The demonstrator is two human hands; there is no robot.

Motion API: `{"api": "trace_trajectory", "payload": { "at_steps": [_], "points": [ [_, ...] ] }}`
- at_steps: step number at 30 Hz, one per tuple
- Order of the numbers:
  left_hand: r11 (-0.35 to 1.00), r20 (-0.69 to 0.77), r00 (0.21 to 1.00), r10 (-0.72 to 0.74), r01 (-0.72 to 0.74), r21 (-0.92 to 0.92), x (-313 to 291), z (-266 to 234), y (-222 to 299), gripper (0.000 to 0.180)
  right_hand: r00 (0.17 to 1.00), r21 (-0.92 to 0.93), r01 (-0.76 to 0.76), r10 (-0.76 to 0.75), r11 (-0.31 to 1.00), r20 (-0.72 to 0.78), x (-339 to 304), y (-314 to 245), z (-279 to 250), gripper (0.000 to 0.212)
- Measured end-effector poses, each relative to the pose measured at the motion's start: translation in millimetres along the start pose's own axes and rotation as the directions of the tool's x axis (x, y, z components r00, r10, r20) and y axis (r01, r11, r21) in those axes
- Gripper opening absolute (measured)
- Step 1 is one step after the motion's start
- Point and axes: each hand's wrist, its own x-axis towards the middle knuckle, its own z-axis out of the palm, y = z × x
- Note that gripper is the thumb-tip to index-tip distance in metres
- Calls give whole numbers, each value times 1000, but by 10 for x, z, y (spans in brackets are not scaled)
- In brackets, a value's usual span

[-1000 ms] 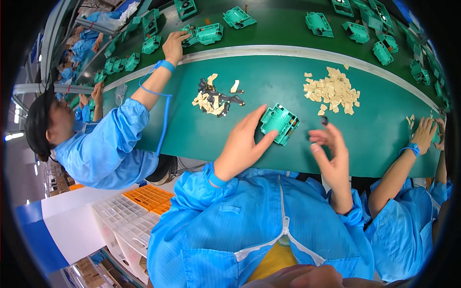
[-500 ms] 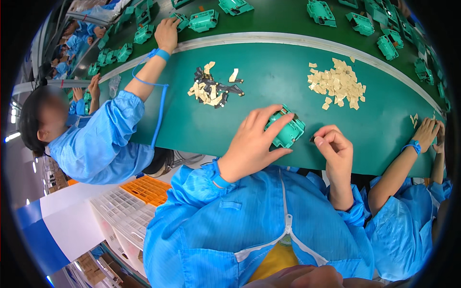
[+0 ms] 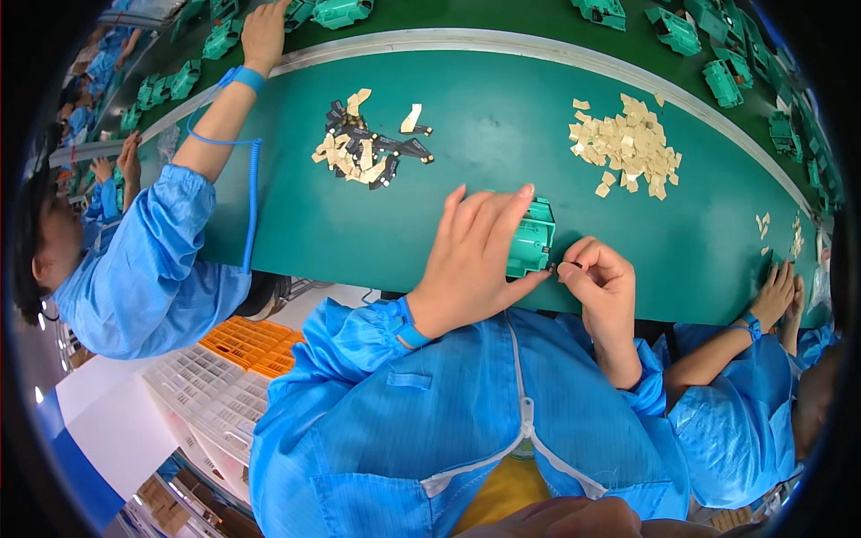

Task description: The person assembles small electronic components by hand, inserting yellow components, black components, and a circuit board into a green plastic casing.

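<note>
My left hand point(image 3: 475, 255) grips a green plastic housing point(image 3: 534, 235), thumb along its near edge and fingers over its far left side. The housing is tilted above the green tabletop, and its left part is hidden behind my fingers. Just to the right, my right hand point(image 3: 603, 291) pinches a small dark piece point(image 3: 575, 265) between thumb and forefinger, close beside the housing's lower right corner. Whether the piece touches the housing I cannot tell. Ahead on the left lies a pile of flat black pieces point(image 3: 395, 145) mixed with cream slips point(image 3: 339, 154).
A heap of cream paper slips point(image 3: 625, 148) lies ahead on the right. Beyond a pale rail point(image 3: 466, 40), more green housings point(image 3: 673, 31) stand on a dark green surface. A co-worker's arm point(image 3: 220, 117) reaches past on the left; another's hands point(image 3: 776, 296) work at right.
My left hand has turned the housing more on its side. My right hand has brought the dark piece closer to its near corner. The whole view has shifted a little.
</note>
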Motion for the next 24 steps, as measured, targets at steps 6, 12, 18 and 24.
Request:
{"api": "trace_trajectory", "payload": {
  "at_steps": [6,12,18,24],
  "points": [
    [998,-13,999,47,-47,-36,72,-54,-9,97,995,7,-98,99,995,-32,41,-74,37,22],
    [995,18,1000,26,-24,-101,58,-7,-35,94,996,39,-84,85,996,-35,25,-94,99,22],
    [989,29,1000,-13,17,-148,39,20,-50,88,999,-24,-46,46,999,18,90,-131,112,23],
    [990,2,1000,2,-2,-140,20,38,-56,82,996,-99,-56,62,993,57,123,-153,80,25]
  ]
}}
